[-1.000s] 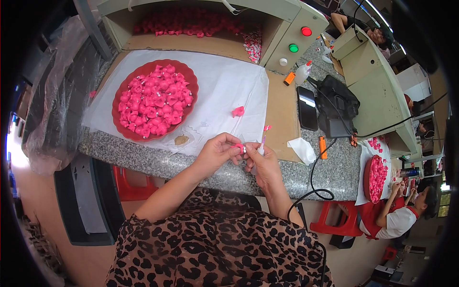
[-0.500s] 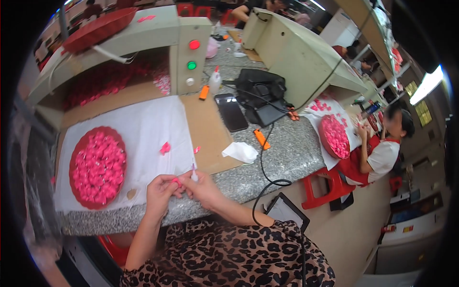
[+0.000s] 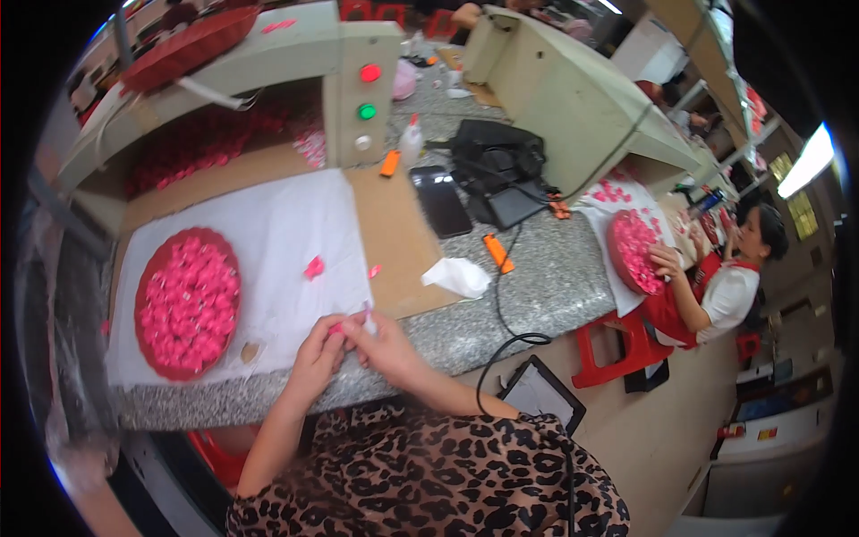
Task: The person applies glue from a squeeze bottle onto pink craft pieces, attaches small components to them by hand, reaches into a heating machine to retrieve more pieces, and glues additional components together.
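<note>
Pink piece (image 3: 336, 328) is more finger-covered now, left hand (image 3: 317, 354) pinching it, right hand (image 3: 386, 349) gripping a white tube (image 3: 369, 321) at its two o'clock, so probably mid-job imo.

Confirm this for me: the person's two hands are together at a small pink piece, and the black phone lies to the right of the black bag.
The phone's side is wrong: the head view shows the black phone to the left of the black bag. The left hand and right hand are indeed together at a small pink piece.
</note>
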Demonstrator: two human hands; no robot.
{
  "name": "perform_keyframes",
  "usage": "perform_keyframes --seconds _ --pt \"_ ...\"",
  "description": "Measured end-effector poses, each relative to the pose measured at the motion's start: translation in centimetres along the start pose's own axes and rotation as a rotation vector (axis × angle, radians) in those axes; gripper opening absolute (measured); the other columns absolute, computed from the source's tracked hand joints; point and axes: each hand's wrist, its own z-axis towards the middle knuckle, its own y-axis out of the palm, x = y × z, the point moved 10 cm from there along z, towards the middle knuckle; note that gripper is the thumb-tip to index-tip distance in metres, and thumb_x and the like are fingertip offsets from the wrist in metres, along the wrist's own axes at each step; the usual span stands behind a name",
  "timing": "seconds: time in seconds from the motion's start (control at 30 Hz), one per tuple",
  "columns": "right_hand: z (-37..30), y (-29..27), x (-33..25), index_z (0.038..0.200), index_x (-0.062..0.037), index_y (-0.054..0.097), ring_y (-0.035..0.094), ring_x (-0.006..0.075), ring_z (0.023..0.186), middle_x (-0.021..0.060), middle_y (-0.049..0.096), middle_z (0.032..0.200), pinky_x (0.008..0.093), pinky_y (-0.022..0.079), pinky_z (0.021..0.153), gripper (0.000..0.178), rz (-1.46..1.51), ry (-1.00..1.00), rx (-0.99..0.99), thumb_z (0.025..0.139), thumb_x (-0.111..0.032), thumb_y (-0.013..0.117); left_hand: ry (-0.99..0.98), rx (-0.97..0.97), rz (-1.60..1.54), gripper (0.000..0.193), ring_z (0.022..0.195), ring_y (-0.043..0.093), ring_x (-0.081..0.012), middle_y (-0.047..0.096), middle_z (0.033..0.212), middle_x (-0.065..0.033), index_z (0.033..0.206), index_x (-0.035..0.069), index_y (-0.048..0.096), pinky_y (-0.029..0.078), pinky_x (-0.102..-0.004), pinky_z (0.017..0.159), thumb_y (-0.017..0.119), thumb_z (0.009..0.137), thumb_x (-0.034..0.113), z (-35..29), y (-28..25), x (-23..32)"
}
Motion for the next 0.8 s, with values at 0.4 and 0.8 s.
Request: perform_keyframes --seconds 0.4,0.8 --pt "0.1 0.1 -0.1 0.083 -0.0034 0.052 0.047 0.0081 0.05 0.0035 0.054 0.065 0.0204 0.04 0.046 0.016 0.165 -0.055 -0.072 0.082 -0.019 0.055 0.003 -0.156 -0.033 0.02 0.065 0.048 -0.0111 0.048 0.073 -0.0035 0.107 0.003 0.038 0.038 -0.0223 0.058 0.032 0.091 0.013 0.1 1.7 0.4" --pt "-0.1 0.4 -0.1 0.082 -0.0033 0.052 0.048 0.0082 0.052 0.0022 0.053 0.064 0.021 0.042 0.048 0.02 0.158 -0.05 -0.08 0.083 -0.023 0.054 0.041 -0.17 -0.031 0.018 0.062 0.045 -0.0109 0.046 0.07 -0.0043 0.102 0.002 0.037 0.038 -0.0227 0.057 0.031 0.092 0.015 -0.1 1.9 1.4"
